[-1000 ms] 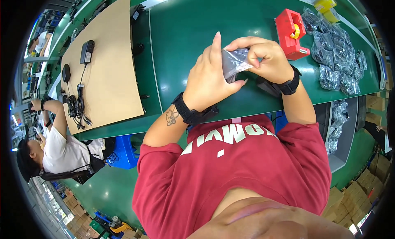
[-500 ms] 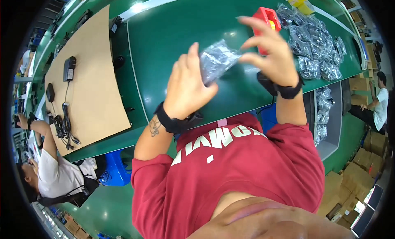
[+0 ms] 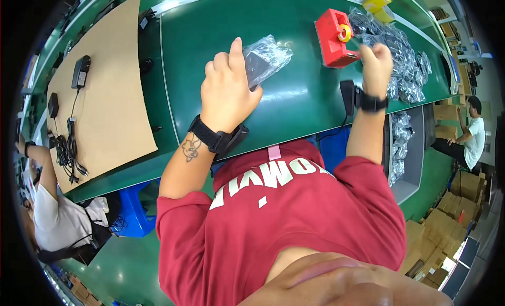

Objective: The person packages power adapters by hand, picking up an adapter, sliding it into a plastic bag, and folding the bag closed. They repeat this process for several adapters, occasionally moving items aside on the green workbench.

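Clear crinkled plastic bag with a dark adapter inside (image 3: pixel 263 61) now rests on the green bench, left hand (image 3: pixel 229 90) alone gripping it; right hand (image 3: pixel 376 61) has let go and pinches tape at the red tape dispenser (image 3: pixel 334 37), so sealing looks next.

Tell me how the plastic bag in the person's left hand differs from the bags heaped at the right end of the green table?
The held bag is single, lifted in the left hand; the heaped bags lie piled together on the green table. The held bag sits near the table's middle, left of the red tape dispenser; the heap lies beyond the right hand, touched by neither hand. Both are clear, crinkled plastic around dark contents.
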